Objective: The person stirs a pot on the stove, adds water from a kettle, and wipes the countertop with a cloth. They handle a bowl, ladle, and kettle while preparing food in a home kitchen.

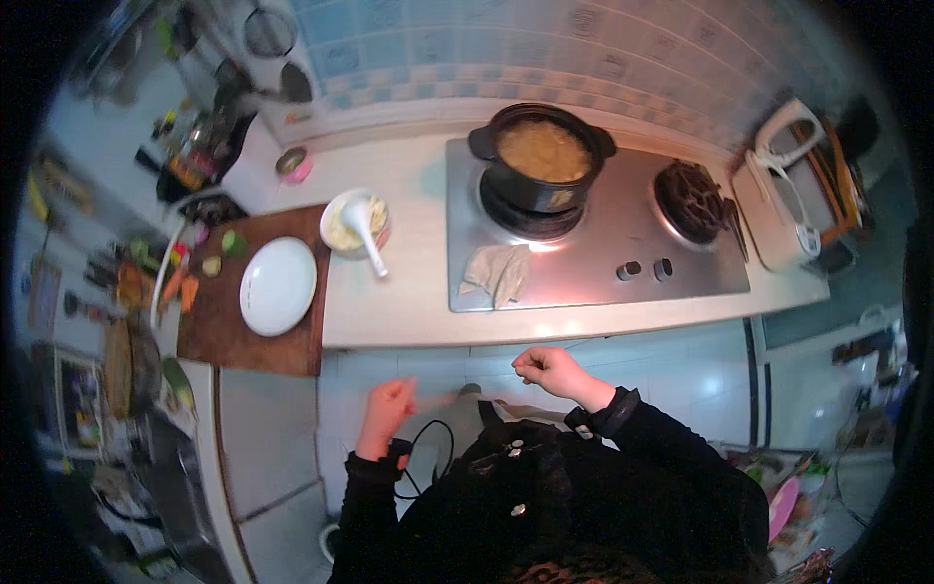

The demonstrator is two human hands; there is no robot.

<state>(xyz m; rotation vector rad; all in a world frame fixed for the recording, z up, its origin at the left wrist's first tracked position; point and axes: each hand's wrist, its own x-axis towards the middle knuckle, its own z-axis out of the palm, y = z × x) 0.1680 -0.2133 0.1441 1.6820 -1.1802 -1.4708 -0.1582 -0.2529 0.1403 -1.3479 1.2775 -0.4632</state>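
Observation:
My left hand (387,414) hangs in front of the counter's edge, fingers loosely curled and a little blurred; I see nothing in it. To its right my right hand (556,374) is also curled, thumb against the fingers, with nothing showing between them. Both are apart from the counter. Beyond them, a black pot (538,191) of yellowish, pale food in liquid stands on the left burner. A folded beige cloth (496,274) lies at the stove's front left corner. A white bowl (329,231) of pale pieces has a white spoon (364,234) resting in it.
A white plate (278,286) lies on a brown cutting board (209,336), beside a piece of green vegetable (233,243) and orange pieces (189,294). The steel gas stove (593,238) has a bare right burner (689,202). A white appliance (783,209) stands at the counter's right end.

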